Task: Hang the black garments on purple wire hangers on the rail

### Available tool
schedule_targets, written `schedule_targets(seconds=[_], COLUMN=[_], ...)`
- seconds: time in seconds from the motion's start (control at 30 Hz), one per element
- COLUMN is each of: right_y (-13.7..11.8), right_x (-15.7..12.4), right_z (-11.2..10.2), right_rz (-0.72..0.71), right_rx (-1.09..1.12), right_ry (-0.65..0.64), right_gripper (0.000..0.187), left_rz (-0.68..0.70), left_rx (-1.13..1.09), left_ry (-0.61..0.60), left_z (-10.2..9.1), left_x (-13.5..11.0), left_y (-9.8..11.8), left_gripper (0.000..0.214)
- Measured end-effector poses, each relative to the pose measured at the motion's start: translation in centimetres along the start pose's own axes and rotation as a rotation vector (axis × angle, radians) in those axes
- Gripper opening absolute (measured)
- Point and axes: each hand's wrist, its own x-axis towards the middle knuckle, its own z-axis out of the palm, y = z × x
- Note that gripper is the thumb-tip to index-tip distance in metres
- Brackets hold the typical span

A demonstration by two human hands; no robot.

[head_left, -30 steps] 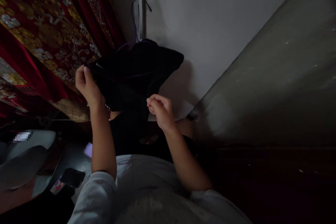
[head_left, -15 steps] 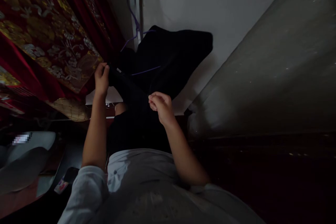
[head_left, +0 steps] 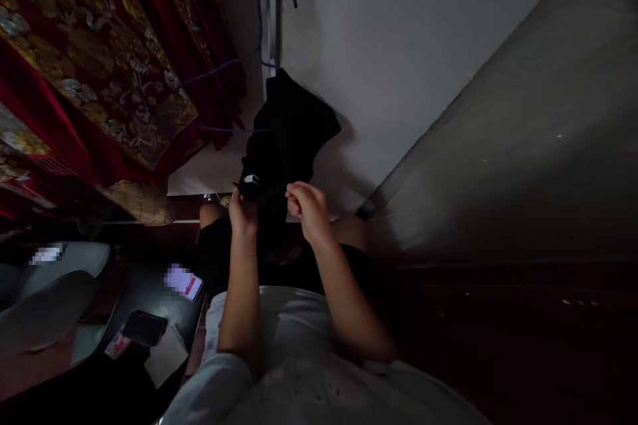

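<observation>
A black garment (head_left: 292, 133) hangs on a purple wire hanger (head_left: 219, 70) against the white wall. My left hand (head_left: 243, 212) is closed on the garment's lower edge, beside a small white tag (head_left: 250, 180). Close by on the right, my right hand (head_left: 306, 209) pinches the same dark fabric. The two hands are held near each other in front of my chest. The cloth hides the lower part of the hanger.
A red and gold embroidered cloth (head_left: 90, 60) hangs at the left. A dark low table (head_left: 149, 292) at lower left carries a lit phone (head_left: 184, 281), a dark phone (head_left: 143, 327) and a card. A grey mattress-like slab (head_left: 523, 146) leans at the right.
My left hand has moved right and down along the garment to meet my right hand. The garment is now bunched narrower, and the hanger's arm shows bare at the left.
</observation>
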Motion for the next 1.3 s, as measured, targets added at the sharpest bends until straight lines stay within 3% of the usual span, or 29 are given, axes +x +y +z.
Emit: schedule_targets(seconds=[0.07,0.13,0.17,0.23,0.3,0.37,0.43,0.5,0.57,0.63,0.7,0.77,0.83,0.9,0.97,1.07,1.17,1.23,1.3], right_y=[0.5,0.6,0.5,0.1,0.0,0.1,0.2,-0.4,-2.1,-4.9,-8.4,-11.6,-13.2,-12.8,-10.6,-6.7,-5.2,-5.9,-7.3], right_x=[0.5,0.8,0.9,0.6,0.1,-0.5,-0.9,-0.9,-0.7,-0.2,0.7,2.5,5.5,9.0,12.4,15.7,16.5,16.0,15.2], right_z=[-1.6,-2.9,-3.3,-3.7,-3.4,-2.8,-2.3,-2.1,-2.2,-2.4,-2.4,-2.2,-1.8,-1.3,-0.7,-0.3,-0.9,-1.9,-3.0], right_rz=[-0.094,-0.255,-0.325,-0.395,-0.410,-0.412,-0.391,-0.353,-0.325,-0.338,-0.398,-0.476,-0.537,-0.579,-0.543,-0.436,-0.480,-0.514,-0.496], right_rx=[-0.065,-0.173,-0.222,-0.285,-0.303,-0.321,-0.347,-0.378,-0.409,-0.437,-0.466,-0.507,-0.537,-0.556,-0.588,-0.649,-0.734,-0.799,-0.843], right_ry=[0.150,0.224,0.189,-0.006,-0.201,-0.277,-0.263,-0.245,-0.285,-0.372,-0.427,-0.408,-0.347,-0.280,-0.261,-0.226,-0.181,-0.191,-0.216], right_gripper=[0.036,0.048,0.059,0.076,0.080,0.070,0.046,0.019,0.008,0.014,0.017,0.016,0.010,0.006,0.011,0.019,0.030,0.047,0.057], left_rz=[0.098,0.232,0.293,0.389,0.477,0.583,0.693,0.733,0.620,0.396,0.183,0.068,0.075,0.175,0.300,0.412,0.357,0.296,0.344], left_rx=[-0.039,-0.009,0.031,0.160,0.350,0.594,0.797,0.865,0.804,0.728,0.736,0.848,0.985,1.106,1.231,1.470,1.641,1.687,1.689], left_ry=[-0.006,-0.075,-0.119,-0.206,-0.310,-0.427,-0.487,-0.518,-0.623,-0.777,-0.887,-0.949,-0.943,-0.855,-0.753,-0.693,-0.645,-0.638,-0.646], left_z=[1.1,2.1,2.6,3.6,4.6,5.3,5.7,5.4,4.5,3.0,1.3,-0.4,-1.8,-2.9,-3.7,-4.8,-5.9,-6.3,-6.1], left_x=[-0.8,-2.0,-2.8,-4.5,-6.1,-7.1,-7.3,-6.7,-5.6,-4.6,-3.8,-3.4,-2.9,-2.2,-1.5,-0.8,0.0,0.9,2.2], left_y=[0.7,1.7,2.1,2.7,3.2,3.7,4.1,4.3,4.0,3.2,2.5,2.4,3.3,5.2,7.6,10.7,12.7,13.7,14.5], left_gripper=[0.018,0.023,0.026,0.029,0.029,0.026,0.026,0.031,0.047,0.062,0.058,0.044,0.031,0.022,0.018,0.018,0.020,0.019,0.018])
